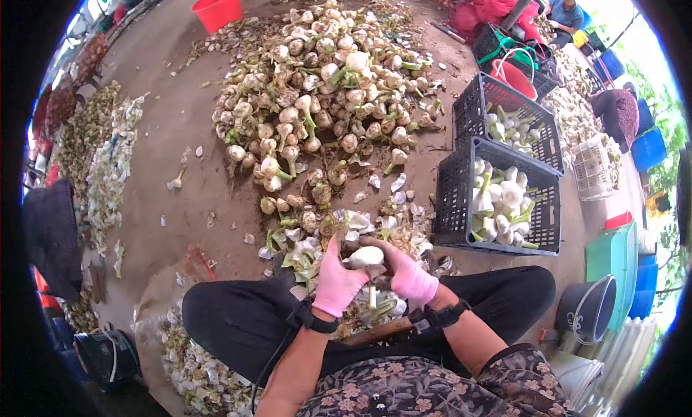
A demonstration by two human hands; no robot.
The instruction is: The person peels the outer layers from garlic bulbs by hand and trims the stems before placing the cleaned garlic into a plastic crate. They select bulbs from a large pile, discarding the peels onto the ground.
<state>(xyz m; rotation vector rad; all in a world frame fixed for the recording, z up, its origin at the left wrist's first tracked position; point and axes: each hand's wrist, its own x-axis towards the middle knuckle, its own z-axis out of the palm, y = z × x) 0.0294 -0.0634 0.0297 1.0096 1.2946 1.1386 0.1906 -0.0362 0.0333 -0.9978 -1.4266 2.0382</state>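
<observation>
A white garlic bulb (366, 257) is held between both hands just above the person's crossed legs, low in the middle of the view. Its green stalk (372, 296) points down toward the lap. The left hand (337, 281) and the right hand (409, 276), both in pink gloves, are closed around the bulb from either side. A black band (310, 317) sits on each wrist.

Loose skins and cut stalks (310, 247) lie on the floor (173, 129) just in front of the hands. Beyond them is a large heap of unpeeled garlic (324, 92). To the right stands a black crate (461, 193) holding cleaned white bulbs, with a second black crate (472, 107) touching it behind. A red bucket (218, 7) stands past the heap, and another person (567, 12) sits far off at upper right.
</observation>
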